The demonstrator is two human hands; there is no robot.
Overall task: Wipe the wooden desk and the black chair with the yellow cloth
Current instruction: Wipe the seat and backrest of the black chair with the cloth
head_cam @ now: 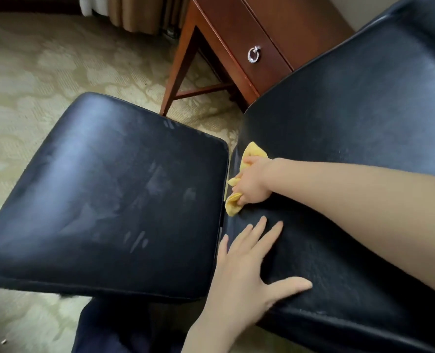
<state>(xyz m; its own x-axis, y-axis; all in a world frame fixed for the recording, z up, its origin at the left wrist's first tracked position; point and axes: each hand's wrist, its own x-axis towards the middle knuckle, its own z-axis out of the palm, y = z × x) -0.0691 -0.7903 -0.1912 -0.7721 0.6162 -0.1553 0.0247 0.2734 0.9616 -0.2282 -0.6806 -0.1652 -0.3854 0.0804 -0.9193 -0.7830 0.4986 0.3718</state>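
The right hand [252, 182] clutches the cloth [233, 207] at the backrest's [364, 98] lower edge, beside the seat [109, 194]. The left hand [247, 271] lies flat, fingers spread, near the backrest's edge.

A pale carpet [58, 72] with a soft leafy pattern covers the floor. Beyond it, at the far edge, tan curtains [135, 14] hang beside a white sheer panel [87, 5]. Right of the curtains, a strip of beige wall [364, 8] shows, evenly lit.
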